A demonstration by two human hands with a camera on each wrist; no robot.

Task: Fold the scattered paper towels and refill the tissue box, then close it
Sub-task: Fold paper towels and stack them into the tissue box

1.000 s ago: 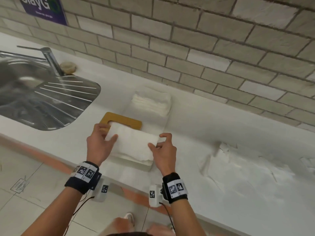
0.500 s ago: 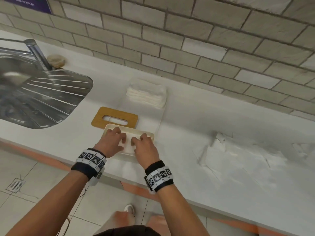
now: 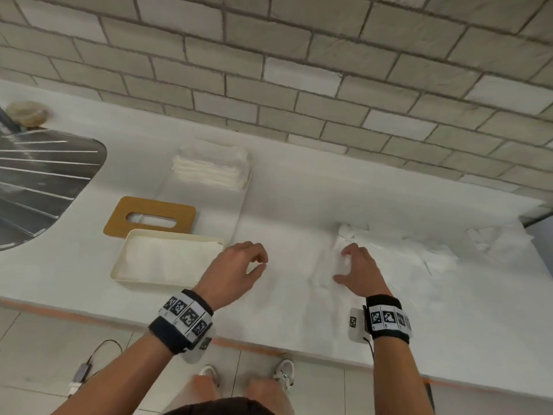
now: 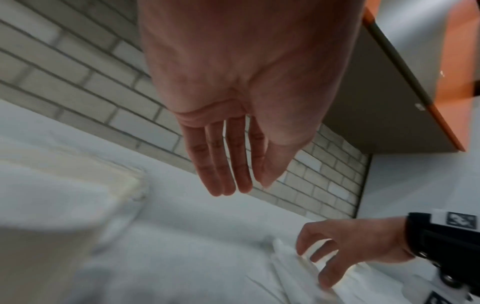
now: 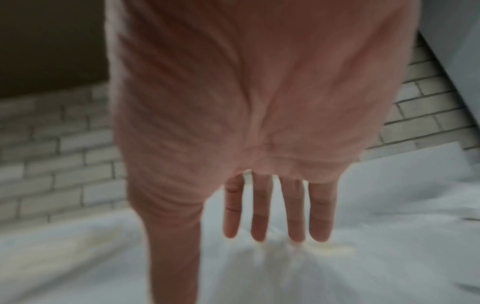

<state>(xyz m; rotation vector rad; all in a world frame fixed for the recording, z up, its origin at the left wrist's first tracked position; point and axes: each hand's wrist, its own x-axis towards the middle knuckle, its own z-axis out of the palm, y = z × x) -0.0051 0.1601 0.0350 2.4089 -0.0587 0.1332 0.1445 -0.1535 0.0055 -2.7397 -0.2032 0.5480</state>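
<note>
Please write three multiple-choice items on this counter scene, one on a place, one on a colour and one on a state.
1. Where does the wooden lid lie?
A. On the counter, just behind the tissue box
B. In the sink
C. On the stack of folded towels

2. What colour is the lid?
A. Blue
B. Brown
C. Black

3. What is the state of the tissue box?
A. Closed with its lid
B. Upside down
C. Open, with white paper inside

Answers:
1 A: the head view shows the lid flat on the white counter, behind the box's far rim.
2 B: it is a tan brown board with a slot.
3 C: the box's top is uncovered and white paper towel fills it, while the left hand hovers beside it, holding nothing, and the right hand touches the loose towels.
</note>
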